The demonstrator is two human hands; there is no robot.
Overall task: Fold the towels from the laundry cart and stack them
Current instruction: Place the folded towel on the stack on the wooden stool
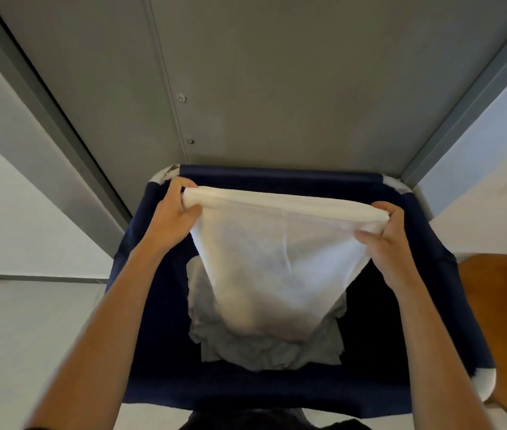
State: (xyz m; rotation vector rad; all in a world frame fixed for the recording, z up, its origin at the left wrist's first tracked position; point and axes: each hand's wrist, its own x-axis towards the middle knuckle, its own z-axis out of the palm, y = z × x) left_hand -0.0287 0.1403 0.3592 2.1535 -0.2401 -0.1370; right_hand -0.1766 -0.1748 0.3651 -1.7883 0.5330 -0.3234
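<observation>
A white towel [270, 252] hangs stretched above the open navy laundry cart [277, 176]. My left hand [173, 209] pinches its upper left corner, and my right hand [385, 234] grips its upper right corner. The top edge runs taut between both hands and the cloth droops down into the cart. Beneath it, a crumpled heap of pale towels [264, 352] lies at the cart's bottom, partly hidden by the hanging towel.
A grey metal door or panel [246, 88] rises right behind the cart. A white wall [13, 212] flanks the left side. A round wooden surface [506, 321] sits at the right, close to the cart's rim.
</observation>
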